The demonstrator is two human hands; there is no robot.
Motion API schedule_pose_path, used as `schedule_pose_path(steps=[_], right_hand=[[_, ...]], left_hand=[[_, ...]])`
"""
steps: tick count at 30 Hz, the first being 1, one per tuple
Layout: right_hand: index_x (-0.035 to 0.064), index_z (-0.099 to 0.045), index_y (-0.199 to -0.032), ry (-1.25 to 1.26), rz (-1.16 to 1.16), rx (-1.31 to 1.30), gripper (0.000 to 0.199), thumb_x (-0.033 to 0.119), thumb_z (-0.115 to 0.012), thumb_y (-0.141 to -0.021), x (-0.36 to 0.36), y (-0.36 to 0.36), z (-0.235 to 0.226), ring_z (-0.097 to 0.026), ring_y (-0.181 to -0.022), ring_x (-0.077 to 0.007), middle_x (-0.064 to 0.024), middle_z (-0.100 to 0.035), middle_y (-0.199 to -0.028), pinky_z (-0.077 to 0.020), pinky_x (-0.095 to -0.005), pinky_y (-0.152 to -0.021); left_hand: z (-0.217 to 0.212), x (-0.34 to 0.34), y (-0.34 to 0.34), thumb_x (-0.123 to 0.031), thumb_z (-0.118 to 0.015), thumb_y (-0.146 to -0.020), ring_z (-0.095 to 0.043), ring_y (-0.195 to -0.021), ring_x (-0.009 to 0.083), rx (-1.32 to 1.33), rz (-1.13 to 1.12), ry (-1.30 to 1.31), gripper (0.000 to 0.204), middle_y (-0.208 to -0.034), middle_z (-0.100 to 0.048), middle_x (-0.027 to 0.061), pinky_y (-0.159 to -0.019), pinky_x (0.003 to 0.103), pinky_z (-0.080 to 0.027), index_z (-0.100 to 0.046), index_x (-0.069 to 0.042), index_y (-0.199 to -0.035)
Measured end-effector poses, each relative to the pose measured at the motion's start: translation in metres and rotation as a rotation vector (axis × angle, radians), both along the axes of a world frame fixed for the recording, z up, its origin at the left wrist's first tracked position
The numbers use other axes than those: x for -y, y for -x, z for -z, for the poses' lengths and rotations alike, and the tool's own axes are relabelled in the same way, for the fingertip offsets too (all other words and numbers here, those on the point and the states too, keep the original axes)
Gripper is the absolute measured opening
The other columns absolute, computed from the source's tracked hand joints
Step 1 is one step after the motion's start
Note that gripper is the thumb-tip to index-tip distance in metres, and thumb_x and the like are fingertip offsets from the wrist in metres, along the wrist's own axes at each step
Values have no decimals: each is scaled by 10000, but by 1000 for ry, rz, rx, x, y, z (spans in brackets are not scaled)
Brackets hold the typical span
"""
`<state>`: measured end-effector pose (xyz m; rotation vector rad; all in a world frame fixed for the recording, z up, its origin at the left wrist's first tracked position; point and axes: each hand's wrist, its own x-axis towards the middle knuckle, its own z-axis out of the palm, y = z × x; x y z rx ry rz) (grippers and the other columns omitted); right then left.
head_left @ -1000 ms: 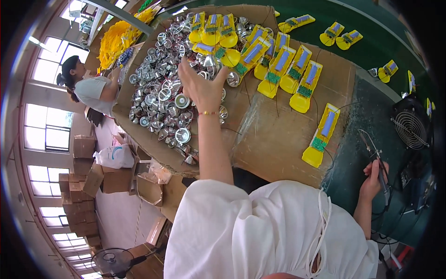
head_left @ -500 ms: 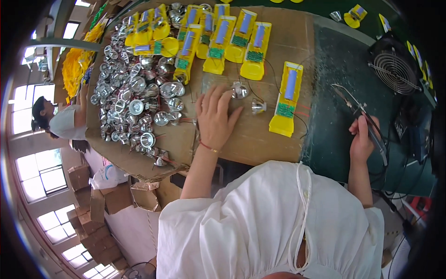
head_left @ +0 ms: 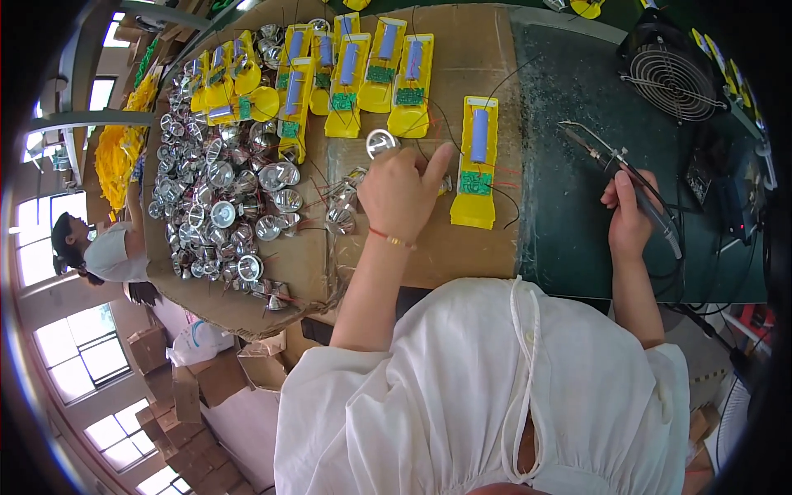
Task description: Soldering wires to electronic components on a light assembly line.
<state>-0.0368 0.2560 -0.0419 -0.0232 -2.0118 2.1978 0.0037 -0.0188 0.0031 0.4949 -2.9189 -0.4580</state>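
Observation:
My left hand (head_left: 400, 194) is closed, its fingers curled at a silvery reflector cup (head_left: 381, 143) whose round rim shows past the fingertips. Their grip is partly hidden by the back of the hand. Another reflector cup (head_left: 446, 184) peeks out behind my thumb. To the right lies a yellow lamp housing (head_left: 473, 210) with a blue cylindrical battery (head_left: 479, 136), a green circuit board (head_left: 474, 182) and loose red and black wires. In my right hand (head_left: 631, 210) is a soldering iron (head_left: 652, 210) with a thin metal guide at its tip, held over the dark green mat.
A heap of reflector cups (head_left: 223, 214) covers the cardboard (head_left: 429, 247) at left. Several wired yellow housings (head_left: 344, 124) lie at the back. A fan with a wire grille (head_left: 672, 82) and a dark box (head_left: 738, 198) stand at right. Another person (head_left: 111, 247) works at far left.
My left hand has gone from spread fingers beside the reflector cups to curling around one, which now shows its rim. The whole view has shifted slightly; my right hand keeps the soldering iron.

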Motion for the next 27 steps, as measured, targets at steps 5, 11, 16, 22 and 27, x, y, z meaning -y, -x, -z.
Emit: schedule_pose_path(steps=[5, 11, 16, 22, 27], right_hand=[[-3, -547, -889, -7, -11, -1, 173, 147, -603, -825, 3, 0, -2, -519, -530, -93, -57, -564, -643, -394, -186, -483], [-11, -534, -895, -12, -20, -33, 176, 132, -603, -819, 3, -7, -10, -524, -528, -101, -69, -563, -647, -407, -192, -488], [-34, -518, -898, 89, -205, -63, 149, -3, -593, -774, 20, -35, -34, -554, -548, -134, -93, -554, -666, -460, -234, -510], [-9, -556, -848, -185, -363, -14, 173, 93, -666, -763, 36, -54, -37, -591, -575, -92, -65, -618, -653, -460, -216, -516], [-35, -507, -868, -263, -422, -37, 154, 50, -607, -788, 39, -53, -38, -562, -566, -119, -97, -570, -683, -473, -239, -513]], left_hand=[[12, 12, -5, -145, -627, -772, -609, -606, 213, -68, 122, -547, 131, -695, -627, 119, -568, 299, -471, -637, -15, -769], [-4, 11, -41, -60, -608, -805, -595, -683, 80, -22, 2, -1015, 113, -705, -637, 51, -604, 207, -466, -624, 44, -846], [-7, -8, -52, -116, -639, -799, -537, -592, 63, 11, -73, -952, 157, -674, -626, 43, -564, 199, -430, -632, 39, -829], [15, -16, -49, -117, -649, -779, -505, -565, 116, -150, 111, -675, 137, -684, -537, 59, -509, 234, -405, -620, 15, -756], [14, -19, -48, -84, -651, -767, -506, -554, 116, -140, 98, -752, 121, -737, -530, 68, -495, 247, -406, -614, 28, -740]])
